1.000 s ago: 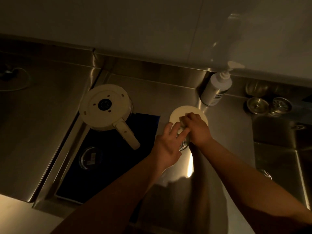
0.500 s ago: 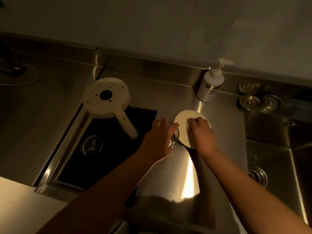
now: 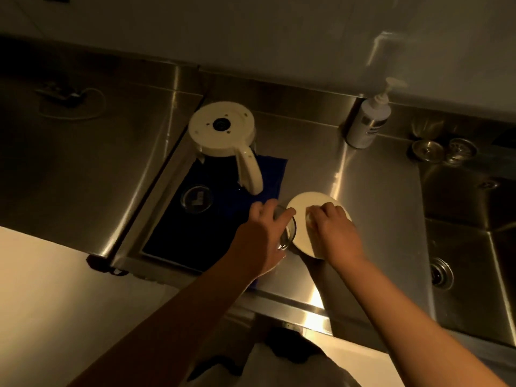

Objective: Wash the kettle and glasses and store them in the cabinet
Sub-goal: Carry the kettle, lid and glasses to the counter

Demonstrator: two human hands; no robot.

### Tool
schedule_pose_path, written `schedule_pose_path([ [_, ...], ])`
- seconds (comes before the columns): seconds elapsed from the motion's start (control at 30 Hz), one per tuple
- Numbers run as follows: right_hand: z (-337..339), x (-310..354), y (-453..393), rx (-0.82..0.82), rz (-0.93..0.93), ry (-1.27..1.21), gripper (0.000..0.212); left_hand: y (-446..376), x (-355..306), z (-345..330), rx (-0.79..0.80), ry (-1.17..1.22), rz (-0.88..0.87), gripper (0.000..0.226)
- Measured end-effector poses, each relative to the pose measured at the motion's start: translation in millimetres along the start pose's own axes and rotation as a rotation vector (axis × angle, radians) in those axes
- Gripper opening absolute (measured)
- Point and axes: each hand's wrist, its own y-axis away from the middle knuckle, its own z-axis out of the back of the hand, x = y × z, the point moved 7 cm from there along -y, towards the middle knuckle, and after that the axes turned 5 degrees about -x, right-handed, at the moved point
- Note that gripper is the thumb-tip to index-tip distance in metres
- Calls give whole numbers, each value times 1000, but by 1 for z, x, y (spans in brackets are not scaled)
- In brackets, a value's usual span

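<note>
Dim steel counter (image 3: 377, 191), sink (image 3: 469, 247) at 3 o'clock, inverted kettle (image 3: 223, 128) at 11 o'clock, left hand (image 3: 262, 238) clamped on glass (image 3: 287, 233) as before, right hand (image 3: 332, 233) curled on white disc (image 3: 304, 208), now lower in view.

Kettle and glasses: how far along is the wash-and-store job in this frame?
Looks done: the kettle stands upside down and one glass rests on the dark mat. In hand: the left hand grips a second glass; the right hand rests on the white disc. Left: storing; no cabinet is visible.

free: steel counter (image 3: 377, 196) | blocked: kettle (image 3: 223, 129), soap bottle (image 3: 367, 121)
</note>
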Motion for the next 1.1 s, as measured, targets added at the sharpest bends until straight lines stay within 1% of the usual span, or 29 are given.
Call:
schedule_pose_path([
  [0.1,6,36,24,15,-10,50,63,32,18,5,83,-8,6,82],
  [0.17,8,64,45,34,-28,62,71,58,32,14,110,4,3,84],
  [0.27,7,114,78,61,-52,57,80,107,57,34,79,43,-27,84],
  [0.37,-1,172,100,71,-55,18,82,156,95,49,38,48,-17,86],
  [0.5,-14,255,107,69,48,19,86,217,157,68,-2,12,50,86],
  [0.6,-25,318,104,103,143,21,91,256,203,84,-11,15,131,84],
  [0.83,-35,441,57,116,348,53,83,304,304,129,-71,-40,370,81],
  [0.93,-45,488,25,161,439,90,88,313,347,142,-94,-32,465,78],
  [0.97,-49,504,13,177,470,103,87,314,362,145,-94,-27,491,78],
  [1.03,-57,535,-13,189,514,96,75,314,395,151,-86,-20,539,79],
  [1.1,-60,568,-40,155,561,80,61,312,430,160,-90,-38,571,82],
])
